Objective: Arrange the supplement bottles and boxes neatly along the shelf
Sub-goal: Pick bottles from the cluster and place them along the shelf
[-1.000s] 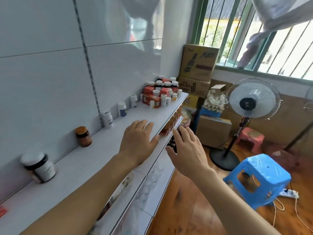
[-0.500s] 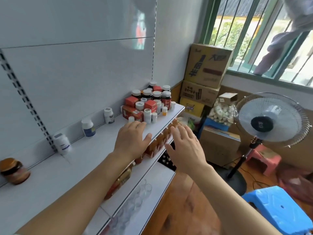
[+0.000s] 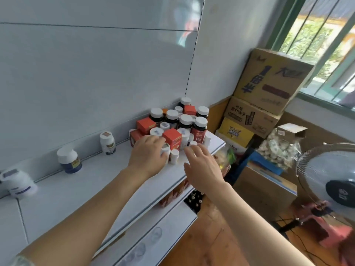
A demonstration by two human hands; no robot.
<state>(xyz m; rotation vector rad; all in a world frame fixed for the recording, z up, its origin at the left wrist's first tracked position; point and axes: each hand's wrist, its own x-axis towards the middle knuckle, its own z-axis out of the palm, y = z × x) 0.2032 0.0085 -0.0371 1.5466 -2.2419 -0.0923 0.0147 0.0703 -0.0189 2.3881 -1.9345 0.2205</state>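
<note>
A white shelf [image 3: 92, 181] runs along the tiled wall. At its far end stands a crowded cluster of dark bottles with white caps [image 3: 199, 129], red boxes [image 3: 172, 138] and small white bottles [image 3: 174, 156]. Three white bottles stand apart along the back edge: one [image 3: 107, 143], a blue-based one [image 3: 69, 160] and a blurred one [image 3: 18, 182]. My left hand [image 3: 148, 154] has reached the cluster's near edge, with thumb and fingers around a small white bottle [image 3: 166, 148]. My right hand [image 3: 203, 166] hovers beside it with fingers spread, tips near another small bottle [image 3: 192, 144].
Lower shelves [image 3: 172, 223] hold orange packs, dark bottles and clear cups. Stacked cardboard boxes [image 3: 269, 81] fill the corner past the shelf end. A bag of small white items [image 3: 276, 150], a standing fan [image 3: 336, 181] and a barred window [image 3: 317, 35] lie to the right.
I have moved along the shelf toward the cluster. Both hands reached forward; the left went from hovering flat to closing on a small white bottle.
</note>
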